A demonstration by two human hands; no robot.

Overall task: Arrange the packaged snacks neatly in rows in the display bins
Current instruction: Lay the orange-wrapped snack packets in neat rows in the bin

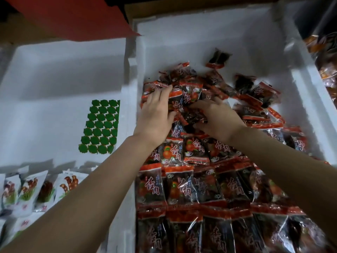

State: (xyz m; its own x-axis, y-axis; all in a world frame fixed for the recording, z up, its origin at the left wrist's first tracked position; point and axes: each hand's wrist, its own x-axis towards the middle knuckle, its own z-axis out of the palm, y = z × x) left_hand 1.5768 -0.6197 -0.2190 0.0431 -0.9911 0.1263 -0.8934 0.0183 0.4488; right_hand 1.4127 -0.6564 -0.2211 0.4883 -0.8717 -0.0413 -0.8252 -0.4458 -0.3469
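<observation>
Two hands on red packets (189, 99); green sheet (100, 126) left bin (54, 52)

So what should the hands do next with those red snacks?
Probably lift the few packets under both hands out of the loose pile and lay them down as the next row. The near rows are already tidy, while the far heap is jumbled, with bare bin floor beyond it.

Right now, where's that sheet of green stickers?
In the head view, the sheet of green stickers lies on the floor of the left foam bin, against its right wall, just left of the left hand.
</observation>
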